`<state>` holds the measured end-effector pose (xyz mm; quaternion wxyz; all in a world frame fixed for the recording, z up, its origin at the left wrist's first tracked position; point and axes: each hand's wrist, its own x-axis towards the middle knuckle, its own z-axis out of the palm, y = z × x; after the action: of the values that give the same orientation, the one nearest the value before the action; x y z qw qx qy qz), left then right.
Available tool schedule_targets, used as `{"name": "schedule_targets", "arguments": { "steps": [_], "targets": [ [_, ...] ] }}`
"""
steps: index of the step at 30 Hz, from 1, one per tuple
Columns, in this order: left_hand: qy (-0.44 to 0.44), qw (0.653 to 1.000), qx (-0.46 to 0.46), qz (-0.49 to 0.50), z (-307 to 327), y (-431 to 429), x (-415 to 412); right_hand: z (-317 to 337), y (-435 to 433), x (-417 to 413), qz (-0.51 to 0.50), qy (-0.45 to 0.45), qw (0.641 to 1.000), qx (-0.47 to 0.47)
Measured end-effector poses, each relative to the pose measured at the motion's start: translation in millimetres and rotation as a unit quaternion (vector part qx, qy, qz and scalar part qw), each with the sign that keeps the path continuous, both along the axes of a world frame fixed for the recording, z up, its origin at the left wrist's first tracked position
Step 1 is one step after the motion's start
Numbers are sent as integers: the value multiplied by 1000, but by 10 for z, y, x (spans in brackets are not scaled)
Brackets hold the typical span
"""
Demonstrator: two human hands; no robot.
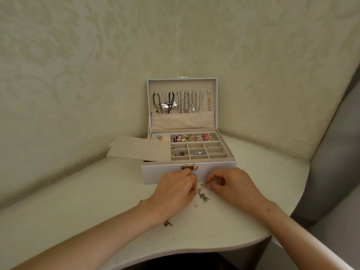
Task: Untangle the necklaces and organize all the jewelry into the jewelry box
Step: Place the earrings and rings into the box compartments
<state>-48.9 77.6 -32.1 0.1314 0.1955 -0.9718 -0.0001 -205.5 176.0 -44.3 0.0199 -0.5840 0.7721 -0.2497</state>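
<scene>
An open white jewelry box (165, 173) stands at the back of the white table (78, 221). Several necklaces (183, 102) hang inside its lid, and earrings and rings lie in its tray compartments (197, 148). In front of the box lies a small tangle of metal jewelry (203, 197). My left hand (175, 191) and my right hand (233, 187) are on either side of it, fingers curled, each pinching part of the tangle. A small dark piece (168, 223) lies beside my left wrist.
A beige flat insert (139, 148) lies across the box's left side and juts out over the table. A patterned wall rises close behind. The table's curved front edge is near my forearms, with a grey surface to the right.
</scene>
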Motion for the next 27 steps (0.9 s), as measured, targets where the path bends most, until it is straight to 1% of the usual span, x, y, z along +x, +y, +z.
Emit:
{"name": "schedule_targets", "arguments": {
  "steps": [4, 7, 11, 14, 18, 21, 24, 27],
  "targets": [
    [3, 1000, 11, 10, 1, -8, -7, 15, 27, -38, -8, -49, 998, -30],
    [14, 1000, 19, 13, 4, -13, 9, 54, 57, -60, -4, -89, 993, -73],
    [64, 997, 34, 8, 175, -28, 17, 199, 100, -114, -7, -149, 978, -142],
    [106, 993, 52, 8, 412, -69, -69, 313, 62, -226, -32, -171, 970, -168],
    [128, 980, 149, 19, 662, -227, -407, 390, -111, -451, -84, -171, 968, -161],
    [129, 968, 215, 22, 692, -355, -687, 412, -271, -571, -109, -149, 974, -134],
    [109, 971, 211, 36, 637, -458, -896, 436, -392, -627, -115, -125, 978, -122],
    [89, 976, 195, 24, 606, -507, -984, 481, -439, -645, -111, -92, 985, -94]
  ]
}}
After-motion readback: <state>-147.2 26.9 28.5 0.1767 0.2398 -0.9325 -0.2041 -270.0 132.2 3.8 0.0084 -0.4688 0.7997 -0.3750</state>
